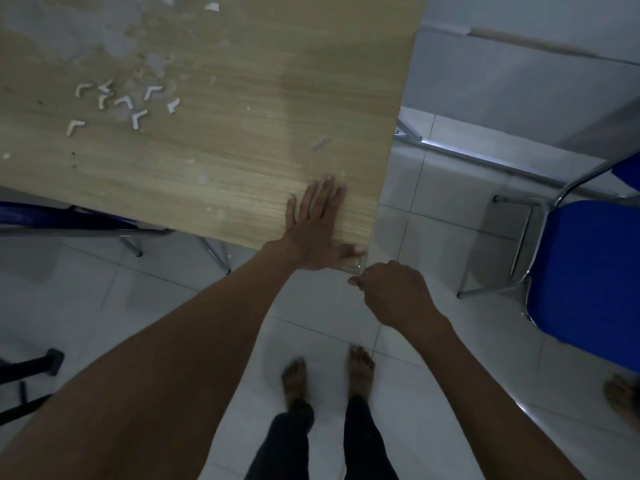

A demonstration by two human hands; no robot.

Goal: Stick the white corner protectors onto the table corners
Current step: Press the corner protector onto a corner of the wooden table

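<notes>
left hand (313,223) spread flat on the table (225,161), thumb beside the corner protector (354,265) at the near corner. right hand (388,289) pinches its outer edge. looks light, slightly flexible; best pressed along both arms. spare protectors (121,103) lie well apart.

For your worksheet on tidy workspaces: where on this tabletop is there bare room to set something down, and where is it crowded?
Free: the wide strip of table between the loose corner protectors and the left hand, and along the right edge. Crowded: the far left, strewn with protectors and scraps, and the near corner, where the left hand lies flat and the right hand works.
</notes>
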